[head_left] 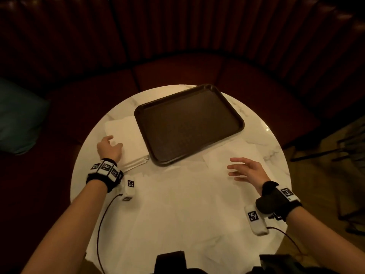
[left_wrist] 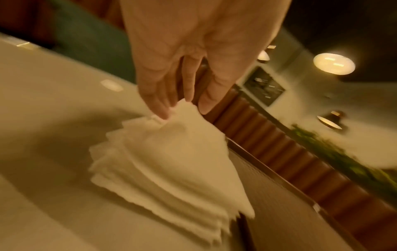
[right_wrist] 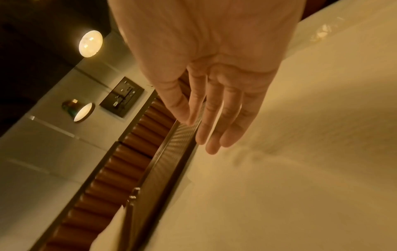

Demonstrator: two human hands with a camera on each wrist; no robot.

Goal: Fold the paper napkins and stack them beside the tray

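A dark brown tray [head_left: 187, 125] lies at the back of a round white marble table [head_left: 274, 153]. A stack of folded white napkins [head_left: 132, 143] sits right beside the tray's left edge. My left hand [head_left: 110, 145] rests on the stack. In the left wrist view its straight fingers [left_wrist: 189, 88] touch the far corner of the stack [left_wrist: 171, 161], next to the tray [left_wrist: 268, 195]. Unfolded napkins [head_left: 187, 204] lie spread over the front of the table. My right hand [head_left: 245, 169] hovers above them with fingers spread [right_wrist: 210, 132], near the tray's edge [right_wrist: 171, 152].
A curved red-brown upholstered bench [head_left: 177, 68] wraps round the far side of the table. A teal cushion [head_left: 19, 119] lies on it at the left. Dark chair legs [head_left: 345, 147] stand to the right. Cables [head_left: 102, 218] run from the wrist cameras.
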